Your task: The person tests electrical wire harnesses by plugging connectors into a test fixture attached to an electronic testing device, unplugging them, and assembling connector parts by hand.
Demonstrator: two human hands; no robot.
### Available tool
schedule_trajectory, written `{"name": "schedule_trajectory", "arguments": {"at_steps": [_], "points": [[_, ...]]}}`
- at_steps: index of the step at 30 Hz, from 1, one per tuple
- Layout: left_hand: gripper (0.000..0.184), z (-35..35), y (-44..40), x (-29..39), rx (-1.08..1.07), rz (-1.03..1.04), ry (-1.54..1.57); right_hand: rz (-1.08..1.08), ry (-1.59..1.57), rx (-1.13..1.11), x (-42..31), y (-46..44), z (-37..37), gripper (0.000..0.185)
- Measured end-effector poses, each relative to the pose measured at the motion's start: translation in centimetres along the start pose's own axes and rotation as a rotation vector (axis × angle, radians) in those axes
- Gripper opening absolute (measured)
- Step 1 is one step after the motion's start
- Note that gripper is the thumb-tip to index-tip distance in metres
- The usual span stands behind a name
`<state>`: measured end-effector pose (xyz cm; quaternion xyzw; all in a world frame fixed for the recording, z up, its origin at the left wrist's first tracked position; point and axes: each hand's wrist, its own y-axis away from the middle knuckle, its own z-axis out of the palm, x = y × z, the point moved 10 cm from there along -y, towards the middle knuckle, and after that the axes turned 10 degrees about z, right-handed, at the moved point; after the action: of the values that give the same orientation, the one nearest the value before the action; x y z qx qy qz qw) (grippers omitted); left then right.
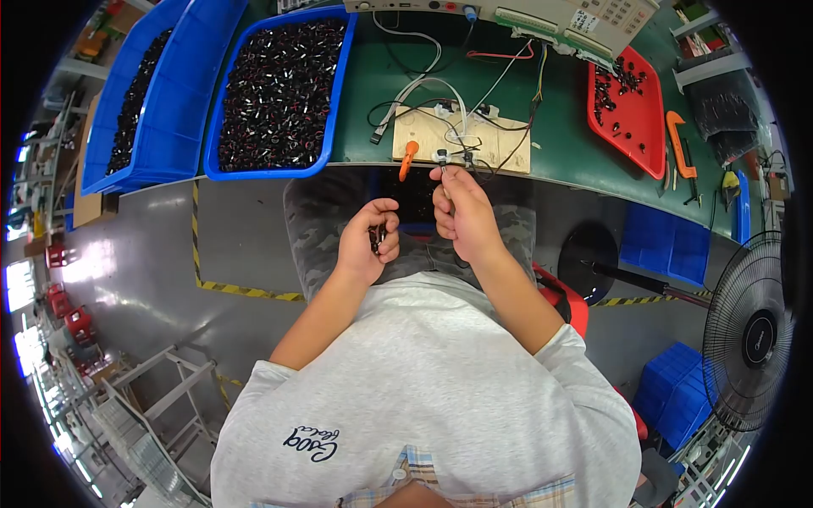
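Observation:
My left hand (364, 244) is curled above my lap, its fingers wrapped round several small black parts (377, 238) that show partly in the palm. At the near edge of the bench, my right hand (467, 218) pinches a small black cylindrical part (441, 156) against the front of a pale wooden board (408, 127). The fingertips hide how the part meets the board. An orange clip-like piece (409, 156) sits on the board's left side. Thin black and white wires (458, 110) run across the board.
A blue tray (211, 140) heaped with small black parts stands left, beside another blue bin (169, 110). A bench instrument (584, 21) stands at the back. At right are a red tray (648, 127) with black parts, an orange tool (677, 144) and a fan (754, 334).

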<state>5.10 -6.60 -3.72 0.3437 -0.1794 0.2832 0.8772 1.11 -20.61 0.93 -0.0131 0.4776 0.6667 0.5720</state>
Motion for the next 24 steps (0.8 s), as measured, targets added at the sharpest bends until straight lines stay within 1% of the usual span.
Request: {"name": "schedule_trajectory", "arguments": {"at_steps": [2, 5, 9, 16, 24], "points": [[0.027, -0.6, -0.4, -0.2, -0.01, -0.012, 0.074, -0.007, -0.041, 0.001, 0.1, -0.2, 0.2, 0.02], [0.029, -1.4, -0.4, -0.8, 0.059, -0.06, -0.014, -0.011, -0.124, -0.001, 0.1, -0.2, 0.5, 0.019], [0.028, -1.5, -0.4, -1.2, 0.099, -0.081, 0.011, 0.016, -0.274, -0.028, 0.4, -0.2, 1.1, 0.018], [0.014, -1.1, -0.3, -1.3, 0.064, -0.105, 0.032, 0.012, -0.286, -0.024, 0.3, -0.1, 1.2, 0.02], [0.013, -1.1, 0.5, -1.5, 0.066, -0.148, 0.015, 0.011, -0.271, -0.024, 0.3, 0.0, 1.3, 0.021]]}}
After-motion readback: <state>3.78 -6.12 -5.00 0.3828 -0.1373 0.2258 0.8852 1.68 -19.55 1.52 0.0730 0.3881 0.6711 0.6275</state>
